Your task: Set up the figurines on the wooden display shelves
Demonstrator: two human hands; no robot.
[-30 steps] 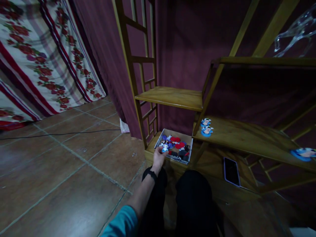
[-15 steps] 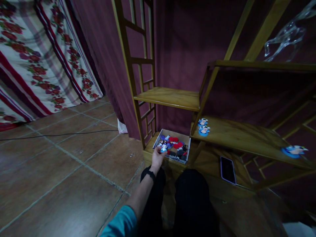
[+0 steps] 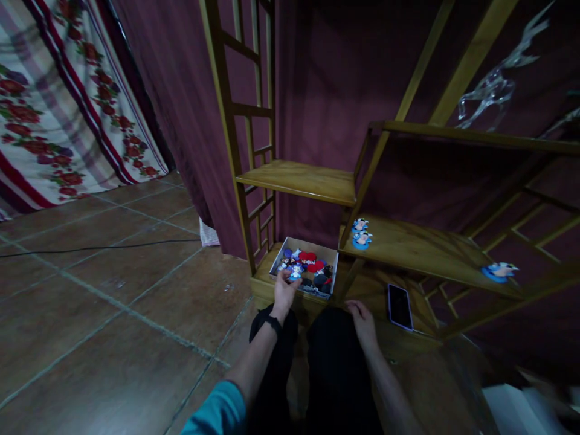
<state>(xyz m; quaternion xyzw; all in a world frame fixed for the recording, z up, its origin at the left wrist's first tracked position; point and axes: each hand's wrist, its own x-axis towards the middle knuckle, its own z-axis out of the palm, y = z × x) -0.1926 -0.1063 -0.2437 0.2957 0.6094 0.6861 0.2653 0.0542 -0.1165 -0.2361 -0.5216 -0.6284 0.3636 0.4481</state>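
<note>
My left hand (image 3: 284, 291) is at the front edge of a shallow cardboard box (image 3: 334, 275), its fingers closed on a small figurine (image 3: 296, 272) with purple-blue hair and a blue base. Inside the box lie several more figurines, some showing red round bases (image 3: 316, 266) and dark ones. My right hand (image 3: 361, 316) hovers near my right knee, to the right of the box, with its fingers loosely apart and nothing seen in them. Two blue-based figurines (image 3: 361, 240) stand on the left end of the middle shelf.
Another figurine (image 3: 498, 271) stands at the right of the middle shelf (image 3: 421, 251). A phone (image 3: 399, 307) lies on the bottom board. A clear glass deer (image 3: 492, 90) stands on the upper shelf. A black cable (image 3: 113, 247) crosses the tiled floor at left.
My right hand has come into view beside my knee. My left hand has lifted the figurine slightly in the box. The view has turned a little to the right.
</note>
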